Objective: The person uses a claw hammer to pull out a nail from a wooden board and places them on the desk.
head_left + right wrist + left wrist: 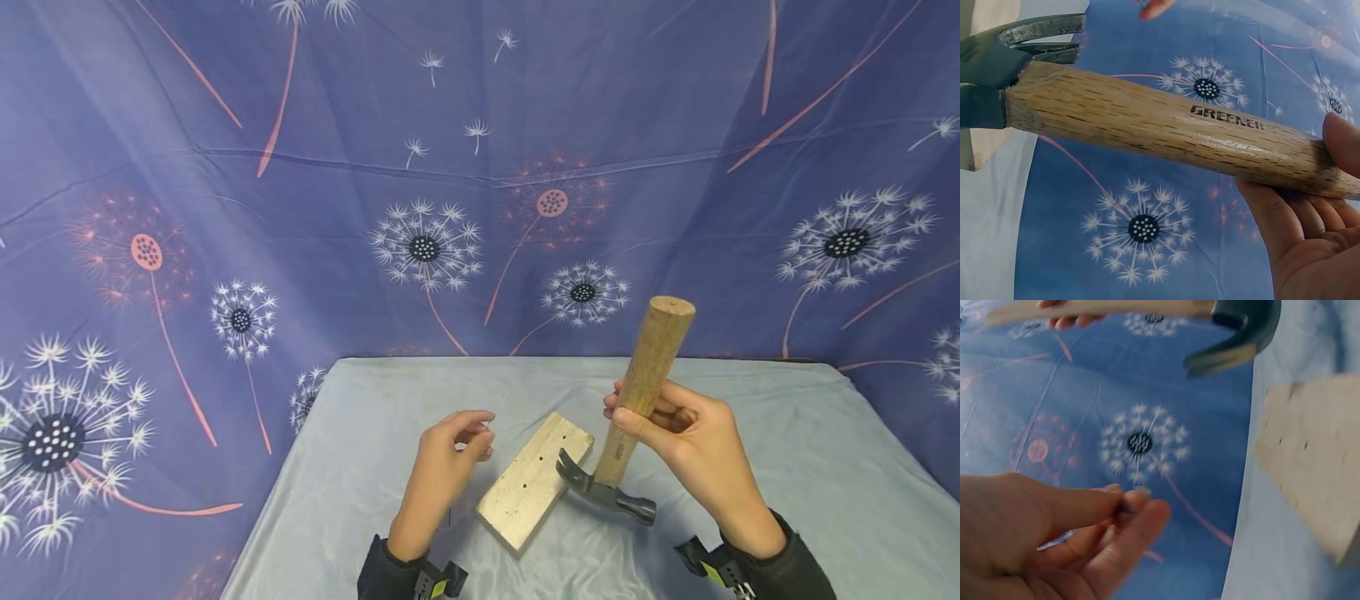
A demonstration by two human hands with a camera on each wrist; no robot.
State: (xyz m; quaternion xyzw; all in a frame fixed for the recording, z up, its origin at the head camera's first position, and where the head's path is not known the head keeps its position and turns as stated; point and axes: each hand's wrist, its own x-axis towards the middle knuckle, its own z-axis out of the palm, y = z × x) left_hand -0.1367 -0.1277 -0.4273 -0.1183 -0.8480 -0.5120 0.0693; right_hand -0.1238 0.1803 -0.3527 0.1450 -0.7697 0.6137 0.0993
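Note:
My right hand [693,433] grips a claw hammer [647,375] by its wooden handle, thumb on one side and fingers on the other. The dark steel head hangs lowest, with its claw [1047,40] over the right edge of a wooden block [528,492] in the head view. Left of the block, my left hand [448,458] is raised with thumb and fingers together. A small dark nail [1125,507] is pinched between these fingertips, mostly hidden by them. Several dark spots mark the block's upper face.
The block lies slantwise on a table covered with pale blue cloth [360,433]. A blue-purple curtain [675,125] printed with dandelions hangs behind the table and at both sides.

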